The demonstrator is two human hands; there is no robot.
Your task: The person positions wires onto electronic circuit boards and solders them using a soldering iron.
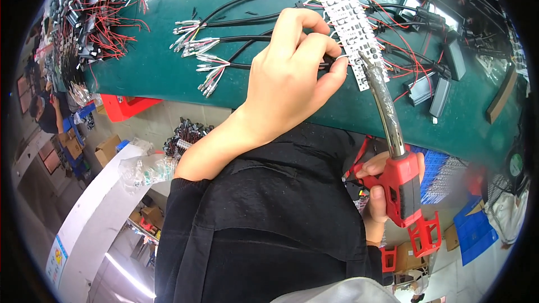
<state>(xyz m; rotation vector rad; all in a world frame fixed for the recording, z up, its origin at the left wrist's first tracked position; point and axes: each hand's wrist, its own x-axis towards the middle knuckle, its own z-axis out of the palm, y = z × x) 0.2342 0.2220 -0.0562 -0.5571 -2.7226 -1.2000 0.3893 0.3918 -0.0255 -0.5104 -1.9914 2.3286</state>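
Observation:
A long white strip of small circuit boards point(338, 8) lies across the green bench, with black cables joined along its left side. My left hand point(295, 64) is closed at the strip's left edge, its fingertips pinching a black cable point(325, 63) whose thin wire ends meet the board. My right hand point(377, 182) grips a red soldering gun point(401, 191). The gun's long metal barrel points up and away from me, its tip at the strip's near part, to the right of my left fingers. Whether the tip touches the board, I cannot tell.
Cables with stripped, tinned wire ends point(210, 64) spread to the left. Black modules with red wires point(92, 22) are heaped far left. Small grey metal cases point(441, 98) and a brown bar point(501, 94) lie on the right. A red holder point(126, 106) sits below the bench's front edge.

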